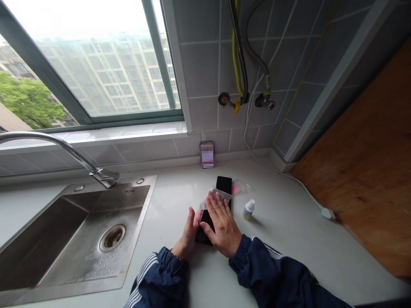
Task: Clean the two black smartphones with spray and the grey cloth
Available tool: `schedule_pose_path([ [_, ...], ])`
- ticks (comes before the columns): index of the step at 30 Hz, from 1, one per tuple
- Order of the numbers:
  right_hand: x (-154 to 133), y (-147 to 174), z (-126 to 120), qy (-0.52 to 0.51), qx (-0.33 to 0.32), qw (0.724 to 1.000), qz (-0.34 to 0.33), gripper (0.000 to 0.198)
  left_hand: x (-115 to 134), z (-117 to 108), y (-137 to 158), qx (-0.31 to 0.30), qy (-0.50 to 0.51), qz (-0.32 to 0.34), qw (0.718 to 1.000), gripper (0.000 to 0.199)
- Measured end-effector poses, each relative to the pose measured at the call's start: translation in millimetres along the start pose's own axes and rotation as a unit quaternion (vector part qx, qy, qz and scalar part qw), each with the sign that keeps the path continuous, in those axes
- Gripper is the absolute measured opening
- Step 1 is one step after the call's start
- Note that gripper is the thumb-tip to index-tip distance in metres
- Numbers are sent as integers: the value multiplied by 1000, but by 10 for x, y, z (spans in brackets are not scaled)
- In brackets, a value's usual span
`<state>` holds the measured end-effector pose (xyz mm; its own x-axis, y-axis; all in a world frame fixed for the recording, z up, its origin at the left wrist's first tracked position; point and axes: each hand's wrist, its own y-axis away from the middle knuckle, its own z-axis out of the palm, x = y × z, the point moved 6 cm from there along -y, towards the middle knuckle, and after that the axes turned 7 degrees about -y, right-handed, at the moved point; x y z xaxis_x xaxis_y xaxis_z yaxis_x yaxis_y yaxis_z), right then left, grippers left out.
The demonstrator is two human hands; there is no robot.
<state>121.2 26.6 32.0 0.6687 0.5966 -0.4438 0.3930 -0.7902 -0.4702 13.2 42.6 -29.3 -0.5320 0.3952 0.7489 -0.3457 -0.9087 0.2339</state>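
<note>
A black phone [224,184] lies flat on the counter, with a thin whitish cloth or wipe [205,202] draped over its middle. My right hand [224,226] rests on top of the wipe, fingers stretched out flat and thumb over the lower screen. At the phone's left side, my left hand [188,233] holds the edge with its fingers, thumb raised and apart. Part of the phone is hidden under the wipe and my right hand. Just to the right stands a small white bottle [248,209] with a coloured label.
A pink slip [236,188] and clear plastic piece lie beside the phone's upper end. Another phone [207,155] leans upright against the wall. Left is a steel sink [141,231] with a faucet [77,156]. A white cable [276,169] runs to a plug [327,213] on the right.
</note>
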Motion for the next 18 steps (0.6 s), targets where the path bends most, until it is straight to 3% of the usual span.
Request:
schedule_pose_path([
  [3, -60, 7, 58, -5, -47, 998, -29, 81, 35, 16, -14, -2, 38, 8, 999, 80],
  [7, -184, 49, 165, -31, -128, 987, -92, 76, 152, -30, -16, 60, 110, 44, 991, 80],
  [9, -223, 67, 190, -48, -149, 981, -111, 71, 218, -8, -6, 61, 133, 59, 987, 87],
  [13, -267, 81, 191, -83, -176, 973, -125, 65, 313, 60, 21, 18, 129, 61, 990, 96],
  [18, -356, 86, 149, -108, -195, 964, -144, 50, 365, -27, 41, 35, 95, 59, 993, 93],
])
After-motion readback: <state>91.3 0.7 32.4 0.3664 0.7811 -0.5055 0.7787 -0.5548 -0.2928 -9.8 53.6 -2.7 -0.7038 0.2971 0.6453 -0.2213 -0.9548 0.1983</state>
